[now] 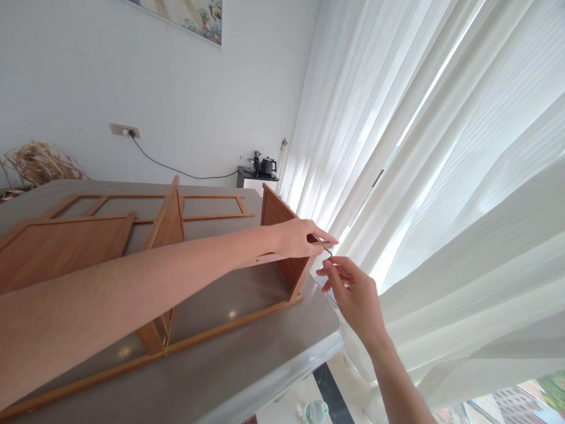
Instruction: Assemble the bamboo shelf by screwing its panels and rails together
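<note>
A wooden rack with slatted sides and brown panels lies on its side on the table. My left hand (298,238) reaches across it and is closed around the upper edge of the end panel (278,215), where a light wooden rail meets it. Its thumb and index finger are close to a small bent metal hex key (329,252). Just right of that panel, my right hand (355,291) pinches the hex key between thumb and fingers. The key's far end is at the rail joint, partly hidden by my left fingers.
The rack's middle panel (170,221) and another panel (75,244) stand to the left. Under the rack is a grey-covered table (265,365) with a rounded corner. White curtains (441,176) hang close on the right. A plastic bottle (315,411) is on the floor below.
</note>
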`<state>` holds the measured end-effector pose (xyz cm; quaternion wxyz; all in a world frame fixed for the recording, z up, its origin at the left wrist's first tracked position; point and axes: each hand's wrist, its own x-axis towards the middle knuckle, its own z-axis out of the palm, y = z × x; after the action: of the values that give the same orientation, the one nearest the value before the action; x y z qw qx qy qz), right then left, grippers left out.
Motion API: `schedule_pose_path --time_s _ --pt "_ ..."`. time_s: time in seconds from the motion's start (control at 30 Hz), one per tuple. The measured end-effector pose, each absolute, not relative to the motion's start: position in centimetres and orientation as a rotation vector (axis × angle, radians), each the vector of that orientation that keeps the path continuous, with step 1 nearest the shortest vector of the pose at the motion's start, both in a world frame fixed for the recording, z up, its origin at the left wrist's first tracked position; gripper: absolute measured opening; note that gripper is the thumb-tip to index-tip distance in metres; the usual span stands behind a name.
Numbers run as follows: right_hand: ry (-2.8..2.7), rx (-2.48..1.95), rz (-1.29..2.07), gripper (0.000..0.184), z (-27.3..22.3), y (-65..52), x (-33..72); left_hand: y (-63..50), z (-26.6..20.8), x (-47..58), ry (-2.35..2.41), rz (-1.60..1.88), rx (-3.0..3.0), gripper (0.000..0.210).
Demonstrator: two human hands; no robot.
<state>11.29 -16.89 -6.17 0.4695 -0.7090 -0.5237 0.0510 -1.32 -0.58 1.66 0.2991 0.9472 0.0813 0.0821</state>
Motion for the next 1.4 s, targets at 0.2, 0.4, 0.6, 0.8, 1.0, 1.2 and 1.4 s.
schedule_pose_path --time_s 0.2,0.4,0.6,0.8,1.0,1.2,1.4 --pt "-1.276 -1.784 -0.061 0.029 -7.1 -16.7 11.1 -0.6 1.8 -1.4 0.214 0.213 2.520 0.044" --pt "-1.264 -1.761 -0.092 0.029 -7.5 -16.5 11.0 -0.6 1.7 -1.5 0.205 0.223 2.494 0.045" --pt "-1.189 -1.735 -0.067 0.028 -7.6 -16.5 10.6 -0.5 1.6 -1.5 0.183 0.247 2.484 0.045" --pt "-1.324 -1.818 -0.275 0.025 -7.9 -16.3 11.4 -0.4 1.6 -1.4 0.183 0.241 2.509 0.046" --pt "-1.446 -1.862 -0.545 0.023 -8.3 -16.4 12.6 -0.4 1.7 -1.2 0.197 0.222 2.506 0.047" --pt "-1.510 -1.880 -0.709 0.019 -8.6 -16.6 13.2 -0.5 1.7 -1.3 0.210 0.231 2.504 0.047" --pt "-1.525 -1.853 -0.803 0.016 -8.4 -16.7 13.2 -0.5 1.7 -1.3 0.199 0.222 2.510 0.047"
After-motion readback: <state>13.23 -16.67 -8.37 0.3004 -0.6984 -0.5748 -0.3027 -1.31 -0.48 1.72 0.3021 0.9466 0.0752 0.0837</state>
